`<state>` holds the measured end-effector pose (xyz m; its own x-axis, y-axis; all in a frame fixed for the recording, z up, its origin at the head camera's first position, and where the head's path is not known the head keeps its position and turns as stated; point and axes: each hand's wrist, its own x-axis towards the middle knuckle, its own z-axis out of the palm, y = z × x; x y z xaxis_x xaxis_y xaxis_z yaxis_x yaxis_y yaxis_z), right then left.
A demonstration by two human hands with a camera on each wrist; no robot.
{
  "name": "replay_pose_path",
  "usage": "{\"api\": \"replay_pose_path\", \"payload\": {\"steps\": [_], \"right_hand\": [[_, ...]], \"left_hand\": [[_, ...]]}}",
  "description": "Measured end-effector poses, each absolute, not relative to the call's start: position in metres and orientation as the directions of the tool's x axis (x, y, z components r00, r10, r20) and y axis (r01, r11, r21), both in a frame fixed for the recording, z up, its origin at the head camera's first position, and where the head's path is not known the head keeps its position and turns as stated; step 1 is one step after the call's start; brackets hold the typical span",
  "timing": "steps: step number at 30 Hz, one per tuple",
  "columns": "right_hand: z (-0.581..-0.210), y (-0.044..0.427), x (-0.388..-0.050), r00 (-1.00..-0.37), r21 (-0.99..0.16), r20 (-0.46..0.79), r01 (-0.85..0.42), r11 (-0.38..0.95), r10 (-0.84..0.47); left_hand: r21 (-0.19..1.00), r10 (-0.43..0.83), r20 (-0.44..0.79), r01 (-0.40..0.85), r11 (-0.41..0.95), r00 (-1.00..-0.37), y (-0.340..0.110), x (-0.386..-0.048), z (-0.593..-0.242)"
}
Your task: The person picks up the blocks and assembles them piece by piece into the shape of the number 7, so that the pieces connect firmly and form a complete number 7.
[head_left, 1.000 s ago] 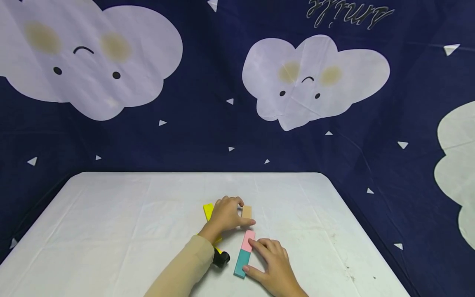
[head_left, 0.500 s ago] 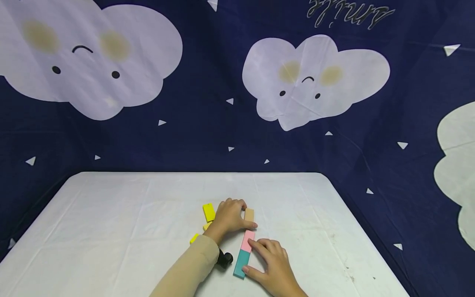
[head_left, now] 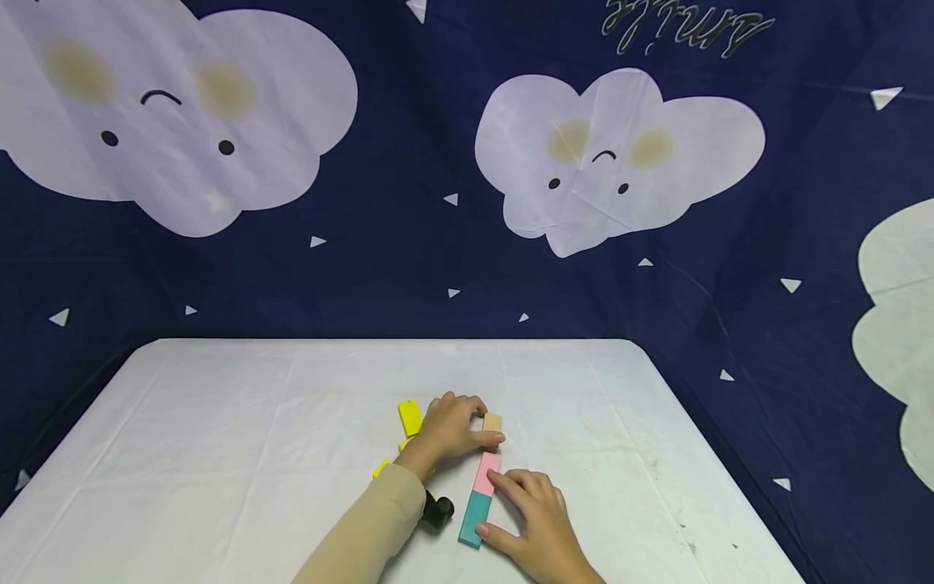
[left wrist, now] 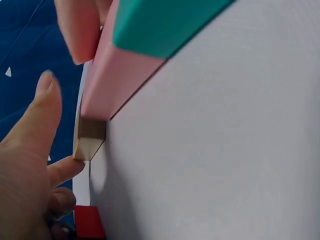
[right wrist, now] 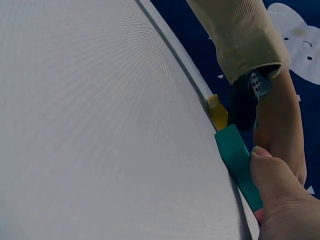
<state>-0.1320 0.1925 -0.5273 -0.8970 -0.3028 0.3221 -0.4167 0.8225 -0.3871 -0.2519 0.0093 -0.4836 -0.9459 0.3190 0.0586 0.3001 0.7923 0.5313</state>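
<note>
A tan block (head_left: 492, 422) stands just beyond a pink block (head_left: 489, 464), which joins a teal block (head_left: 476, 517) in a slanting row on the white table. My left hand (head_left: 447, 431) is at the tan block. In the left wrist view, a finger touches that block (left wrist: 90, 147) at its edge, while the thumb is raised apart from it. My right hand (head_left: 536, 515) rests along the row's right side, index finger against pink and thumb against teal. In the right wrist view, the thumb lies on the teal block (right wrist: 235, 152).
Left of the left forearm lie several yellow blocks (head_left: 410, 417), partly covered by the arm. A black camera mount (head_left: 438, 511) hangs at the left wrist. Something red (left wrist: 89, 222) shows beneath the left hand. A dark blue cloud-print cloth (head_left: 409, 268) rises behind the table.
The tan block and my left hand have shifted slightly rightward and nearer to the pink block. More yellow pieces show beside the left sleeve. My right hand has stayed in place.
</note>
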Motion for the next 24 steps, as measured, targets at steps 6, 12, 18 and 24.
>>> {"api": "replay_pose_path", "payload": {"steps": [6,12,18,24], "right_hand": [[-0.5273,0.1921,-0.1325,-0.892,-0.378,0.333,-0.422,0.824,-0.305],[-0.5272,0.1923,-0.1331,-0.900,-0.383,0.319,-0.410,0.828,-0.298],[-0.5277,0.1929,-0.1325,-0.894,-0.380,0.329,-0.419,0.825,-0.303],[-0.5277,0.1926,-0.1328,-0.896,-0.385,0.324,-0.418,0.823,-0.304]], "left_hand": [[0.537,0.367,0.047,0.333,0.775,-0.929,0.0037,-0.2491,-0.4800],[0.504,0.400,0.053,0.370,0.780,-0.915,0.0028,-0.2489,-0.4814],[0.485,0.401,0.048,0.372,0.791,-0.915,0.0033,-0.2480,-0.4831],[0.476,0.394,0.059,0.373,0.797,-0.917,0.0036,-0.2464,-0.4830]]}}
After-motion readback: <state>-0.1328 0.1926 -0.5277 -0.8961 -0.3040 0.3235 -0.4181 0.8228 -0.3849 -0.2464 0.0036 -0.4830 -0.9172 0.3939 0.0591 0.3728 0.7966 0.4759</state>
